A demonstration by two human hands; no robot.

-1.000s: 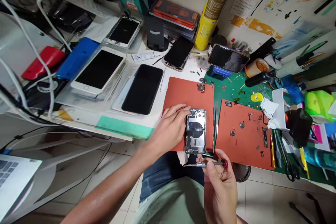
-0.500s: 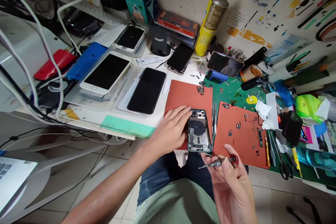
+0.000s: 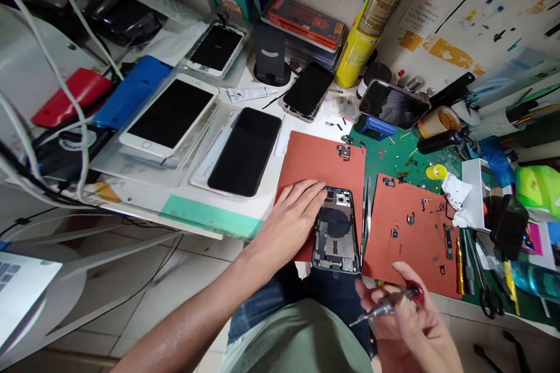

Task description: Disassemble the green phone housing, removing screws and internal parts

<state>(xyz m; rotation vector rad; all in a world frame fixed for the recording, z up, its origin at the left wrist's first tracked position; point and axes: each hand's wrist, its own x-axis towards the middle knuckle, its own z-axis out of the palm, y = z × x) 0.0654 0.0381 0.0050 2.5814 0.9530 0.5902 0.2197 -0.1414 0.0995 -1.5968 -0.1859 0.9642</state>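
An opened phone housing point(image 3: 336, 233) lies at the front edge of the left reddish-brown mat point(image 3: 321, 154), its inside facing up. My left hand point(image 3: 296, 218) lies flat along the housing's left side, fingers stretched forward and fingertips at its upper left corner. In my right hand point(image 3: 415, 320) I hold a small screwdriver point(image 3: 385, 306) with a red end cap, its tip pointing left, in the air in front of the bench edge. Metal tweezers point(image 3: 366, 210) lie just right of the housing. Small phone parts point(image 3: 410, 219) are scattered over the right mat point(image 3: 380, 256).
Several phones lie to the left and behind, among them a black one point(image 3: 245, 151) and a white one point(image 3: 170, 113). A yellow spray can point(image 3: 367, 23) stands at the back. Scissors point(image 3: 490, 303) and a gold screwdriver point(image 3: 459, 268) lie on the right.
My right hand has moved right and slightly down with the screwdriver, away from the housing. My left hand stays beside the housing. The camera view has shifted a little.
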